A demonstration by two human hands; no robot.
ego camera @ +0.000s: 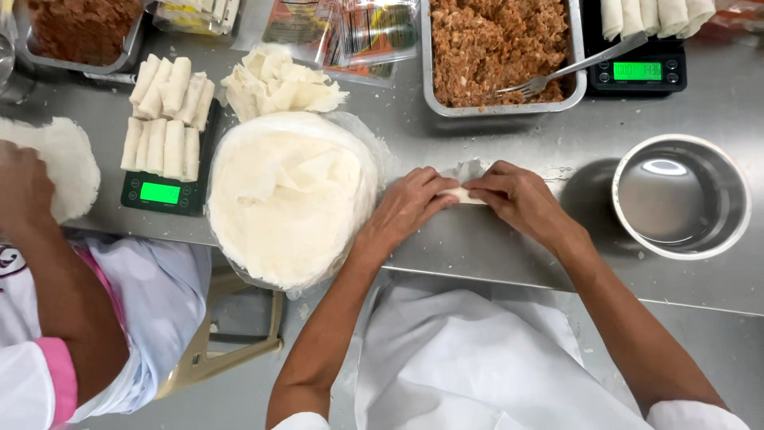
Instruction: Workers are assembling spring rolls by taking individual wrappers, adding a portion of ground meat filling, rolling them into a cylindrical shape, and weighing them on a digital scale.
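Steel table — both hands, left and right, mostly hide a wrapper roll.

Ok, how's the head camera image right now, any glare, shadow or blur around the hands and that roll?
Head view: lighting is even and bright overhead; the steel table shows soft sheen, and the metal bowl carries a bright glare patch and casts a dark shadow to its left. The left hand, right hand and the roll between them look sharp, no motion blur. Edges bend slightly, wide-angle.
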